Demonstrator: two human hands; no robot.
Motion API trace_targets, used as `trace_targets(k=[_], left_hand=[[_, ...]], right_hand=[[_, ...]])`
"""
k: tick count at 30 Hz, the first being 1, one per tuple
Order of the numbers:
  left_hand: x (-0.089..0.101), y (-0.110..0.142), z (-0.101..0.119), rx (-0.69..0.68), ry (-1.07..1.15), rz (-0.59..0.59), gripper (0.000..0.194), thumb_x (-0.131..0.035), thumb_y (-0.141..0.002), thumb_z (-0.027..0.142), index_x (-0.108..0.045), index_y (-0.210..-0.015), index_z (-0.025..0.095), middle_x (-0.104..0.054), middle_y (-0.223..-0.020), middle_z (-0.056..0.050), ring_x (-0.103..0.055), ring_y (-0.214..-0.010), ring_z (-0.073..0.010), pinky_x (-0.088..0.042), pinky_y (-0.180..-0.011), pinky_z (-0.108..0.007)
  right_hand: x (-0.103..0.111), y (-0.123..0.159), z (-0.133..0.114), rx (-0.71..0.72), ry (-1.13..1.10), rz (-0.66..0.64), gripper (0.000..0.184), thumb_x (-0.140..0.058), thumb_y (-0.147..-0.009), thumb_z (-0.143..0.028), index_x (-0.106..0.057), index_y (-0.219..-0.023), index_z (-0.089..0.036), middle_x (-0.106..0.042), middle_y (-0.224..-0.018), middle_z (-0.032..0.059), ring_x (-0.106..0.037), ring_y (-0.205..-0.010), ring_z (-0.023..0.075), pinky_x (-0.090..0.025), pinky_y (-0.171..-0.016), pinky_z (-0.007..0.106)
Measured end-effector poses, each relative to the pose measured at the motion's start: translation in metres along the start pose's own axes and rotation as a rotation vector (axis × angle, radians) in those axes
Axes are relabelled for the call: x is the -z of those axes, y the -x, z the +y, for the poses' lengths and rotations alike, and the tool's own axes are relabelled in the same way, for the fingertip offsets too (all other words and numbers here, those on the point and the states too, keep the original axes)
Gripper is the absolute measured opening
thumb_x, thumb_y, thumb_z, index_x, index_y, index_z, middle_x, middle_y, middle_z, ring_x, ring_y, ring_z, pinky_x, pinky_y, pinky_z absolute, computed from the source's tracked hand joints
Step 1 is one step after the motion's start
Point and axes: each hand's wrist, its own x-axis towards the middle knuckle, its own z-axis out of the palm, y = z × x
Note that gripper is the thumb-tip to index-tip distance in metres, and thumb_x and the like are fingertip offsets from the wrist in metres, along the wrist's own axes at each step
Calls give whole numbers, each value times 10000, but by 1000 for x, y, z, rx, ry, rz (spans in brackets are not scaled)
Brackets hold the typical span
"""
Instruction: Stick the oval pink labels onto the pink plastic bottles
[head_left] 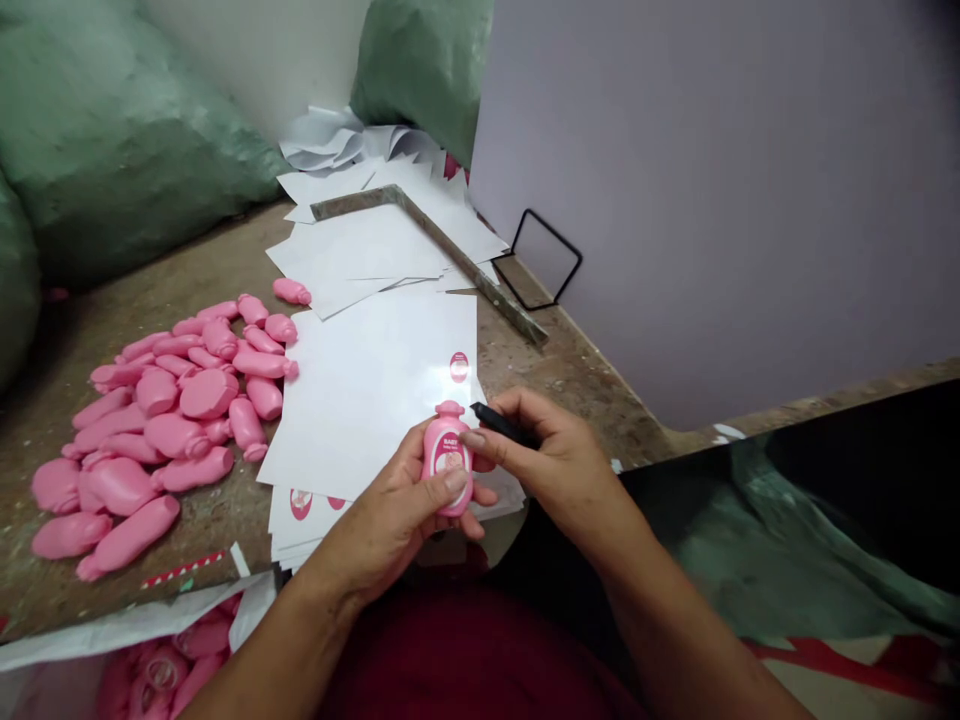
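My left hand [405, 500] is closed around a small pink bottle [448, 445], which stands upright with an oval label reading "BABY" on its front. A black pen-like tool [499, 422] lies in my right hand [551, 450], its pointed tip toward the upper left. The thumb of that hand touches the upper right of the label. Just beyond the bottle is a white label sheet [375, 370] with one oval pink sticker [459, 367] near its right edge. More sheets with pink stickers [301, 503] lie beneath it.
Many plain pink bottles [172, 400] are heaped on the left of the table. An open bag [165, 670] at the lower left holds labelled ones. A metal angle bar [465, 262] rests over papers, near a black wire frame [546, 258]. Green sacks [135, 140] stand behind.
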Motion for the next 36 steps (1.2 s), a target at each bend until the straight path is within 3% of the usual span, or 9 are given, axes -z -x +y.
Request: trace_targets(k=[7,12,17,20,22,25,27,31,36], left_hand=[[5,7,3,41,88,-41,682,-754,-708,38,-478,-1294,254,-620,-1111,-26,-661,-986,-147,-531,-805,-243],[18,20,8,40,116,-49,777,-825,-642,87,-494,-1313,296,-658,-1122,-24,-664,-1020,-164,-535,-837,-255],[84,124,16,102,-346,315,598,-733,-791,448,-566,-1332,253,-716,-1055,-59,-688,-917,-196,-559,-767,-266],[129,208,15,218,-880,645,606,-703,-782,533,-590,-1340,326,-672,-1310,-46,-630,-1185,-296,-522,-994,-407],[145,234,15,191,-1229,801,635,-693,-776,555,-574,-1365,351,-631,-1389,-41,-582,-1265,-327,-476,-1052,-461],[147,204,26,34,-1586,921,522,-537,-894,520,-594,-1347,268,-658,-1344,-74,-616,-1221,-287,-494,-1030,-427],[142,154,39,55,-1752,872,435,-411,-973,413,-626,-1298,219,-726,-1187,-83,-700,-1008,-223,-561,-873,-338],[141,72,62,-17,-1894,778,458,-416,-926,180,-624,-1324,270,-638,-1321,-109,-643,-1085,-253,-514,-907,-390],[171,55,74,-143,-2051,572,407,-451,-874,177,-739,-1150,255,-610,-1364,-144,-541,-1208,-366,-419,-990,-526]], right_hand=[[1,-6,15,25,-130,71,226,-734,-745,-363,-567,-714,-212,-511,-666,-51,-455,-636,122,-357,-600,253],[-5,-6,18,-7,-109,31,240,-743,-729,-396,-583,-735,-217,-555,-702,-34,-480,-663,138,-365,-620,268],[-8,-12,23,-55,-34,20,298,-769,-666,-478,-614,-721,-230,-582,-704,-12,-507,-675,165,-372,-624,284],[-10,-19,26,-85,-3,25,340,-778,-622,-529,-622,-711,-240,-592,-683,-5,-514,-638,170,-370,-581,282],[-13,-21,28,-85,40,27,345,-769,-609,-546,-636,-717,-246,-615,-688,3,-528,-631,177,-378,-566,284],[-17,-22,30,-55,122,9,354,-747,-602,-568,-663,-735,-250,-656,-723,17,-571,-663,202,-413,-587,301],[-18,-22,31,-31,178,1,371,-724,-605,-592,-673,-743,-251,-677,-743,25,-601,-689,223,-440,-615,322],[-9,-21,33,20,254,-9,330,-700,-669,-567,-660,-755,-251,-675,-732,21,-601,-666,217,-456,-602,318],[4,-22,33,34,256,32,241,-622,-773,-474,-621,-778,-233,-648,-720,14,-598,-672,201,-467,-633,307]])
